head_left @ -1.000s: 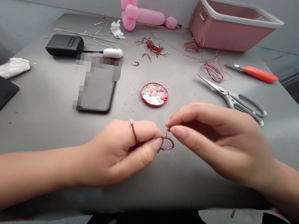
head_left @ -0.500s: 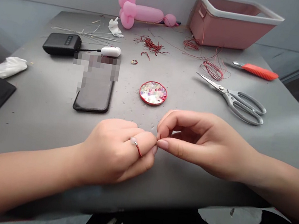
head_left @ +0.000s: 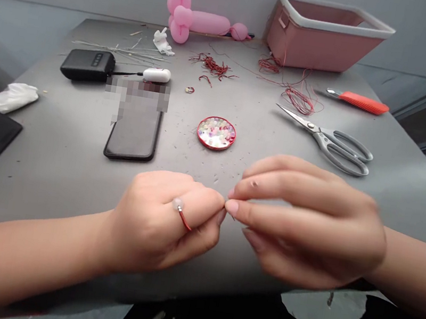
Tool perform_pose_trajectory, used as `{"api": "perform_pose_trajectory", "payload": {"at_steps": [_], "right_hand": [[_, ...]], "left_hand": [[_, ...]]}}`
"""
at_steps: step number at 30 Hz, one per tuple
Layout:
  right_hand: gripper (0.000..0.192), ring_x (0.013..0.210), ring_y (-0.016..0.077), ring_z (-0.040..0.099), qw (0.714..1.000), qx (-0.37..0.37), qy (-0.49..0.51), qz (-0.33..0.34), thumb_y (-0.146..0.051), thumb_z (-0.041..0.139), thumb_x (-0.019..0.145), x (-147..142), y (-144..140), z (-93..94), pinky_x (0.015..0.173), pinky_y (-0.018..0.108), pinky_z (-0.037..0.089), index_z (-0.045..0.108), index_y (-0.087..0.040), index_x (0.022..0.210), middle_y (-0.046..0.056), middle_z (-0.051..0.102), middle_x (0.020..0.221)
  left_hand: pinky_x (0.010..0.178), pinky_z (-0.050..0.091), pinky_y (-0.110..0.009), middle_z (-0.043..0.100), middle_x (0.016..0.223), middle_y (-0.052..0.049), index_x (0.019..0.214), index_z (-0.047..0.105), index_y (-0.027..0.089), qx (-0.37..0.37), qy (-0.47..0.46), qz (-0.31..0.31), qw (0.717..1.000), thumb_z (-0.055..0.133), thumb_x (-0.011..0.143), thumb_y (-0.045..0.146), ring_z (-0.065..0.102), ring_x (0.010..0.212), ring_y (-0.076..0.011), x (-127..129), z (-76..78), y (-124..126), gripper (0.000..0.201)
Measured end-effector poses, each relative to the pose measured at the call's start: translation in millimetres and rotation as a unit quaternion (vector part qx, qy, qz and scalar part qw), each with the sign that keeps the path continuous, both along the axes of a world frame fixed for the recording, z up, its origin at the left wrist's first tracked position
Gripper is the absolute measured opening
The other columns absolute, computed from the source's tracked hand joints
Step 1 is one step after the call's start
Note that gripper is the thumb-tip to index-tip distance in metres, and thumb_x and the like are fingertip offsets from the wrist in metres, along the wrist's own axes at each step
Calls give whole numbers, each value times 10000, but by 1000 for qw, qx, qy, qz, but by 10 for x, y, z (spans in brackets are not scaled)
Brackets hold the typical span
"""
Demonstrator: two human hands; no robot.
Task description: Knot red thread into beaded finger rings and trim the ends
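My left hand (head_left: 165, 222) is closed in a pinch, thumb against the bent index finger, at the near side of the table. Around its index finger sits a red cord ring (head_left: 185, 221) with a pale round bead and small silver beads. My right hand (head_left: 308, 223) meets it fingertip to fingertip, its thumb and fingers pinched together. A tiny dark end of thin cord (head_left: 233, 217) pokes out by the right fingertips; the rest is hidden between the fingers. Just beyond the hands lies a red-rimmed round dish (head_left: 214, 148) of small coloured beads.
Grey scissors (head_left: 332, 143) and a red-handled cutter (head_left: 363, 102) lie at the right. Red cord (head_left: 301, 100) lies coiled near a pink bin (head_left: 320, 44). A phone (head_left: 134, 133), black power bank (head_left: 88, 65) and pink balloon figure (head_left: 210, 23) are left and behind.
My right hand has turned, its fingers now straighter and pointing left over the pinch point. The left hand keeps its pinch. The view has shifted slightly.
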State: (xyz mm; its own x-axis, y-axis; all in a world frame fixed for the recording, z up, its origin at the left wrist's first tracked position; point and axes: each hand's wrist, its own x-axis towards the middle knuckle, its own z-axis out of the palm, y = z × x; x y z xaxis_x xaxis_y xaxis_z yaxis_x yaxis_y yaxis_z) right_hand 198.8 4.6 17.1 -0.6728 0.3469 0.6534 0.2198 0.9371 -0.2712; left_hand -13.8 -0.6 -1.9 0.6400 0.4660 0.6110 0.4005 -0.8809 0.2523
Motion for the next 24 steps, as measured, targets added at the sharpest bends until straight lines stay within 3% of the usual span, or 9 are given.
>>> {"api": "perform_pose_trajectory", "payload": {"at_steps": [3,5,7,15,20,24], "right_hand": [[106,812,136,616,972,-231,38,1,-161,517,914,-19,7,-1,711,293,561,617,-181,884,62,664,879],[60,792,126,602,953,-301,39,2,-184,571,905,-37,16,-7,686,274,546,599,-171,853,47,643,834],[61,776,117,586,946,-322,40,3,-173,611,883,-56,26,-22,673,265,531,586,-166,827,37,621,816],[66,768,106,576,963,-262,59,-2,-87,632,840,-68,42,-92,663,259,508,613,-147,822,39,615,834],[116,770,108,588,975,-216,33,-25,-71,610,843,-51,29,-59,662,261,517,596,-186,845,31,617,849],[136,759,107,587,984,-170,5,-46,-67,582,855,-57,4,-46,683,262,526,571,-202,844,30,611,842]], "left_hand": [[463,383,-282,637,605,20,794,555,188,126,-4,-9,992,608,820,75,520,501,-128,-31,-40,88,127],[472,398,-296,668,643,14,840,575,174,192,-4,2,981,641,805,84,559,523,-141,-50,-59,132,117],[477,391,-312,662,628,19,843,589,169,225,1,11,974,656,808,102,559,521,-146,-62,-71,155,100],[486,381,-350,710,674,-28,876,618,122,198,7,5,980,609,778,73,532,534,-160,-70,-95,160,110],[469,356,-340,659,601,-2,747,541,183,199,21,13,980,572,774,62,492,493,-143,-58,-66,151,128],[490,358,-324,625,578,2,745,530,190,144,46,-6,989,563,782,62,480,498,-143,-45,-21,115,137]]}}
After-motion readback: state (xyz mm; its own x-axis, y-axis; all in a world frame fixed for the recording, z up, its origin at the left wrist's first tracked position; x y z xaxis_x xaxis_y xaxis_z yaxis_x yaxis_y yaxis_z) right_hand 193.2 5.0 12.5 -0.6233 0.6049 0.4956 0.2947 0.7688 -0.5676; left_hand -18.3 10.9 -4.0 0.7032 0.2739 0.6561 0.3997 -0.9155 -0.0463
